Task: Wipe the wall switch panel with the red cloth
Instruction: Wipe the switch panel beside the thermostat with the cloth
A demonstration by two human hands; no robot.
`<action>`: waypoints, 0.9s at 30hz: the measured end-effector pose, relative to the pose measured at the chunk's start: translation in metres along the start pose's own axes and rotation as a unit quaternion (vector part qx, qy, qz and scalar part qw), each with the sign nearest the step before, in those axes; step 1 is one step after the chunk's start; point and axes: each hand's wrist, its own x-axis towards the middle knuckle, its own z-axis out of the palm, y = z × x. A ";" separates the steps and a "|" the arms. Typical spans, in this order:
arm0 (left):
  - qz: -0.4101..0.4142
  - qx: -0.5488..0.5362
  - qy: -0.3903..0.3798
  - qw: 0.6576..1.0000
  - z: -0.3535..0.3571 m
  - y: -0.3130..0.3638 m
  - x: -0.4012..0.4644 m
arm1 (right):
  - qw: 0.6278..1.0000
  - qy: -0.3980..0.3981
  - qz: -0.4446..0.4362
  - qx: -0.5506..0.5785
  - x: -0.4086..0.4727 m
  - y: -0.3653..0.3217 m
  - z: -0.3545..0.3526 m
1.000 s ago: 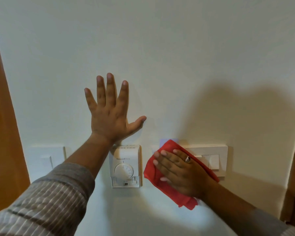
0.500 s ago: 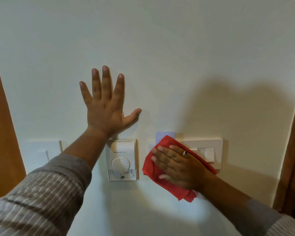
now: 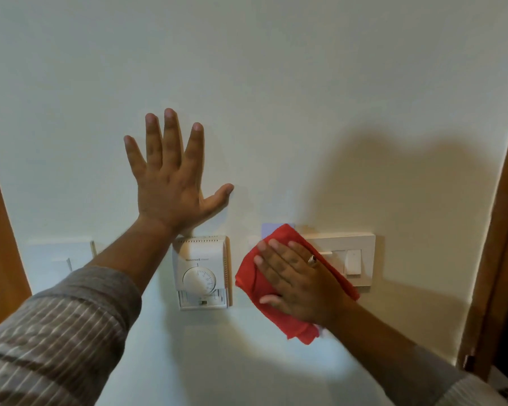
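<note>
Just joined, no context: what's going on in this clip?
A person is wiping a white wall switch panel with a red cloth. The right hand presses the cloth flat over the panel's left part; its right part, with one rocker, is uncovered. The left hand is spread open on the bare wall, above a white dial thermostat.

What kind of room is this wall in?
Probably a room in a home or a hotel, though which room I can't tell. A dial thermostat and a switch panel sit on a plain painted wall, with a wooden door frame at the right edge.
</note>
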 end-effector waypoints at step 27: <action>-0.006 0.006 -0.002 1.000 0.002 0.001 0.000 | 0.995 0.024 0.097 -0.002 -0.010 -0.031 0.013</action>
